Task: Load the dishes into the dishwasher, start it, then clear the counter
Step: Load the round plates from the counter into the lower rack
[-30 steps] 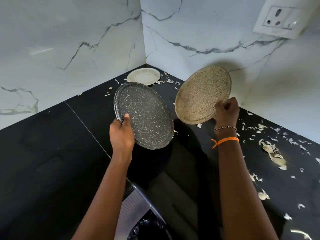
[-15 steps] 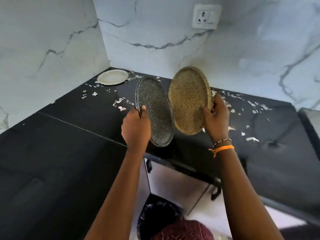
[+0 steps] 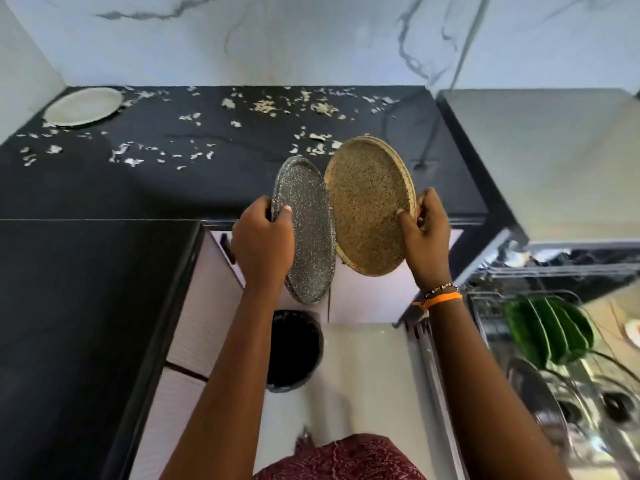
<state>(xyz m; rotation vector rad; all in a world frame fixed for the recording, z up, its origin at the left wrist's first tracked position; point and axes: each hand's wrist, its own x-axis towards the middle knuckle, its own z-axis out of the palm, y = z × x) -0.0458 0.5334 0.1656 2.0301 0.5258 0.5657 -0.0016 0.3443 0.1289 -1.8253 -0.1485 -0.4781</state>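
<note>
My left hand [image 3: 263, 244] grips the rim of a dark grey speckled plate [image 3: 308, 233], held tilted on edge in the air. My right hand [image 3: 424, 233] grips a tan speckled plate [image 3: 367, 202], also tilted, its edge close to the grey one. Both plates hang over the front edge of the black counter [image 3: 121, 188]. A small white plate [image 3: 85, 106] lies flat in the counter's back left corner. At the lower right the open dishwasher rack [image 3: 568, 386] holds green plates [image 3: 547, 330] standing on edge.
White peel scraps [image 3: 266, 107] are scattered across the counter's back. A black bin [image 3: 294, 351] stands on the floor below my hands. A pale appliance top [image 3: 554, 161] adjoins the counter on the right. Marble wall behind.
My view has swung right and pulled back, so the dishwasher rack now shows. Both plates have moved away from the corner towards the counter's front edge, still gripped.
</note>
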